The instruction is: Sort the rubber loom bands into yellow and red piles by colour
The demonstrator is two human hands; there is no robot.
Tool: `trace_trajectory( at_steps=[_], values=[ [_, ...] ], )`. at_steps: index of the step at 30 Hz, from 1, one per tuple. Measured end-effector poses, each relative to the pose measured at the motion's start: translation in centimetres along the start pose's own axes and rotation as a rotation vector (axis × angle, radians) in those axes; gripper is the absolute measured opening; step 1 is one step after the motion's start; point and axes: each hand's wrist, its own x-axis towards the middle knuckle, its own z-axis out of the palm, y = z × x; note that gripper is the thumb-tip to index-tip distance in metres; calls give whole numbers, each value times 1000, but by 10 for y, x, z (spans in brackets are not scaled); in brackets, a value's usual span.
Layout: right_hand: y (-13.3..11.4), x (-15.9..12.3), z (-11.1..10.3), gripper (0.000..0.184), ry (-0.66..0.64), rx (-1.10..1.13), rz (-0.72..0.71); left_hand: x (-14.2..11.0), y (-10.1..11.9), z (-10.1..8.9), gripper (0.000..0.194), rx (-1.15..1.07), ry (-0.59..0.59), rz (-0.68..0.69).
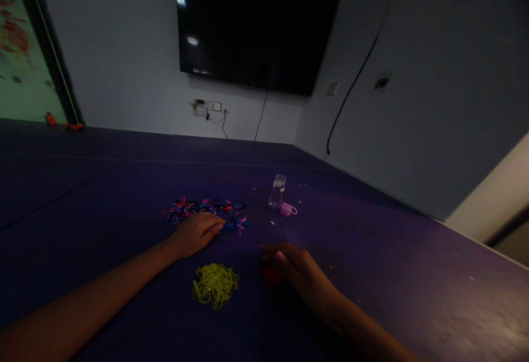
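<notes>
A loose spread of mixed pink, blue, red and dark rubber bands [181, 209] lies on the purple surface. My left hand [194, 235] rests at its near edge, palm down, fingers stretched and thumb a little apart; whether a band is under the fingertips is hidden. Close in front of me sits a heap of yellow-green rubber bands [215, 285]. Right of that heap, my right hand [303, 274] hovers over or touches a small red pile [271, 277], apparently rubber bands and partly covered by the hand. Its thumb stands apart from the extended fingers.
Beyond my hands are a clear bottle [276, 192] without its lid and a pink lid with a loop [286, 209]. Small white scraps [272, 223] dot the purple surface [124, 185]. A large dark television [252, 26] hangs on the wall, with sockets and cables below.
</notes>
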Motion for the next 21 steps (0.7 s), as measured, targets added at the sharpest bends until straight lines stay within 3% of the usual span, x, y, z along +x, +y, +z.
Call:
trace_trajectory(
  at_steps=[5,8,13,15,21],
  values=[
    [17,7,-1,29,119,-92,18,0,1,0,29,42,42,4],
    [35,9,-4,22,263,-115,60,1,-2,1,30,129,162,-89],
    [51,30,-1,27,382,-156,136,3,-13,4,23,153,361,-267],
    [51,49,3,28,388,-189,117,3,-16,5,23,143,379,-283],
    [46,123,21,28,173,-268,-131,7,-12,9,16,145,295,-224]
  ],
)
